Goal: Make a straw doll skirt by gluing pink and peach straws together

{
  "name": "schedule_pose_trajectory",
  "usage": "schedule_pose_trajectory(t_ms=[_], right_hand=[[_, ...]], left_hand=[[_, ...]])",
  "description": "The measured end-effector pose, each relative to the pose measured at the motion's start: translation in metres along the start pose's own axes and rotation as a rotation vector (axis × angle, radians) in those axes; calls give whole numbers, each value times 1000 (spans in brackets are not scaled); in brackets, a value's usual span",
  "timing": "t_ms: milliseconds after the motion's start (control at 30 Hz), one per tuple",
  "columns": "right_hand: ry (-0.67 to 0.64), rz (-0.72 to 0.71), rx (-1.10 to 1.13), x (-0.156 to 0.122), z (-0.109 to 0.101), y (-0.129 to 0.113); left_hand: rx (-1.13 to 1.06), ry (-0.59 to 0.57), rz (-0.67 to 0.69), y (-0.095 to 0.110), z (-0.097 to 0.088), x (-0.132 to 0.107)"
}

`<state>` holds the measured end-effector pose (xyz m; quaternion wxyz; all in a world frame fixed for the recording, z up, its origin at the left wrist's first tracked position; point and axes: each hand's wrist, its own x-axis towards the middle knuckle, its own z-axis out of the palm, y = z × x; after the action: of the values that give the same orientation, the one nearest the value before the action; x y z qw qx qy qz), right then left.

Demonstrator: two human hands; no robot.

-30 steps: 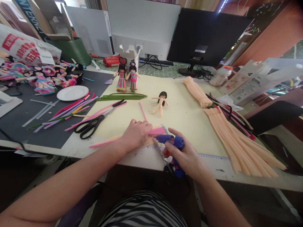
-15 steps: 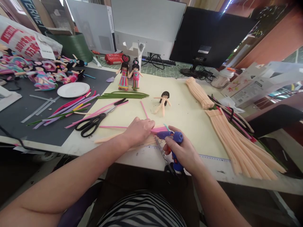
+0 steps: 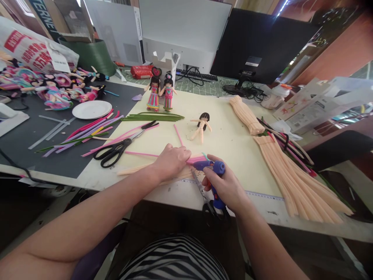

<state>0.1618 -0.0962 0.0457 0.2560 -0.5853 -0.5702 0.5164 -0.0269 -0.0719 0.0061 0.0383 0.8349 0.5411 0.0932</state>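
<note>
My right hand is closed round a blue hot glue gun, its nozzle pointing left at a row of pink pipe cleaners. Fingers bent, my left hand presses on the left end of that row; its fingertips hide what they pinch. Peach pipe cleaners lie under my left wrist. A pair of scissors rests below the glue gun, its handles over the table edge. Beyond my hands a small peach doll with black hair lies on the yellow sheet.
Black-handled scissors lie at the left, near mixed pipe cleaners and a white plate. Two dressed dolls stand behind green pipe cleaners. Peach bundles fill the right side. Monitors stand at the back.
Both hands and the glue gun stay almost in place. The whole view has shifted very slightly; nothing was taken up or let go.
</note>
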Motion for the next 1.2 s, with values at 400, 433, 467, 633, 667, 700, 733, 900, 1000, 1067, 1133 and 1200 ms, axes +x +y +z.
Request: schedule_pose_trajectory(t_ms=[400, 433, 467, 633, 667, 700, 733, 900, 1000, 1067, 1133, 1200], right_hand=[[-20, 42, 8, -1, 1, -3], [-23, 40, 16, -1, 1, -3], [-23, 39, 24, -2, 1, -3], [-21, 51, 25, -3, 2, -4], [-22, 53, 20, -4, 2, -5], [-25, 55, 16, -5, 1, -6], [-25, 57, 12, -6, 1, -7], [-31, 64, -22, -11, -1, -10], [-37, 70, -27, -11, -1, -9], [-37, 72, -25, -10, -1, -8], [-34, 71, -12, -9, 0, -7], [-38, 68, 1, -9, 0, -6]], left_hand=[[11, -9, -14, 2, 0, -1], [8, -12, -15, 2, 0, -1], [6, -12, -17, 2, 0, -1], [23, 7, -6, 2, 1, -1], [27, 12, -5, 2, 1, -2], [27, 13, -4, 2, 0, -2], [26, 12, -4, 2, 0, -2], [11, -2, -7, 2, 0, -2], [10, -14, -7, 3, -2, -3], [14, -17, -9, 3, -3, -3], [20, -11, -8, 4, -4, -4], [27, -2, -5, 4, -4, -4]])
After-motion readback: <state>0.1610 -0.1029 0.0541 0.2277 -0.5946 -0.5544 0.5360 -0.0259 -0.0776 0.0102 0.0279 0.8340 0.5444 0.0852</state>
